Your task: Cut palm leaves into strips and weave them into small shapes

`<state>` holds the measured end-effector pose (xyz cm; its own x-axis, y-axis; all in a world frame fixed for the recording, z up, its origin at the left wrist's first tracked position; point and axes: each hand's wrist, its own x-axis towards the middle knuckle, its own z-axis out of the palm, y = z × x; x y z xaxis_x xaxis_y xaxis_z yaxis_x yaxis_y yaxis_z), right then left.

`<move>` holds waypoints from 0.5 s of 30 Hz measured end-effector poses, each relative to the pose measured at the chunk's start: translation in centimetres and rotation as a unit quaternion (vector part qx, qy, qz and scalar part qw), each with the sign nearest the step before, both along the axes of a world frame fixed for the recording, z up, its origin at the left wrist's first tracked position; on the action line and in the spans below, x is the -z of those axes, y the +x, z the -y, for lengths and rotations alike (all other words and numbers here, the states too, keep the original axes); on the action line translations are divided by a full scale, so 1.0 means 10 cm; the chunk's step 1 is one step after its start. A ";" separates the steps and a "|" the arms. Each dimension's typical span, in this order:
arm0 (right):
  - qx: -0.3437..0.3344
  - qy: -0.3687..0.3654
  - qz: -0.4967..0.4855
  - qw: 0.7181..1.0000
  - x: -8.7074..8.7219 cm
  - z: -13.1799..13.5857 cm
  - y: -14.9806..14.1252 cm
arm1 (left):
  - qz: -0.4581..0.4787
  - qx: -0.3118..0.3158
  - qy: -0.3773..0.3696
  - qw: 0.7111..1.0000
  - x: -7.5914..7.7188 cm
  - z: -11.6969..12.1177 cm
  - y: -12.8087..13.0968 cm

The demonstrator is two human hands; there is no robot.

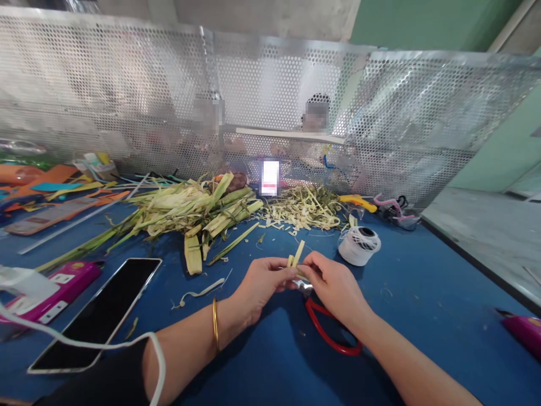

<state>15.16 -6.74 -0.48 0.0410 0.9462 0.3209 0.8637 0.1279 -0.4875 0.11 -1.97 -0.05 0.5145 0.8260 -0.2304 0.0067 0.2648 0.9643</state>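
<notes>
Both hands meet over the middle of the blue table. Thumb and fingers of my left hand pinch pale green plant strips, whose short ends stick up between the hands. From the other side, my right hand grips the same strips with its fingertips. Beneath the hands lie scissors with red handles; their metal part shows partly under my fingers. A spool of white thread stands beyond my right hand. The lower ends of the strips are hidden by my fingers.
Long plant stalks are heaped at the back left, short scraps beside them. A phone and a magenta power strip lie left, with a white cable crossing my left arm. A perforated metal screen closes the back.
</notes>
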 end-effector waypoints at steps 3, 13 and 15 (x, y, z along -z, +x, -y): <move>-0.005 0.015 0.001 1.000 0.00 0.01 -0.01 | 0.026 -0.023 -0.067 0.997 0.02 -0.03 -0.01; -0.026 0.030 -0.059 0.997 0.00 0.06 -0.09 | 0.044 -0.046 -0.154 0.986 0.01 -0.11 -0.02; -0.040 0.029 -0.081 0.996 -0.02 0.06 -0.10 | 0.040 -0.057 -0.158 0.985 -0.01 -0.11 -0.02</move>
<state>14.15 -7.36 -0.27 0.0227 0.9289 0.3696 0.7604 0.2240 -0.6097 -0.12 -0.86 0.03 0.4491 0.7727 -0.4487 -0.1128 0.5472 0.8294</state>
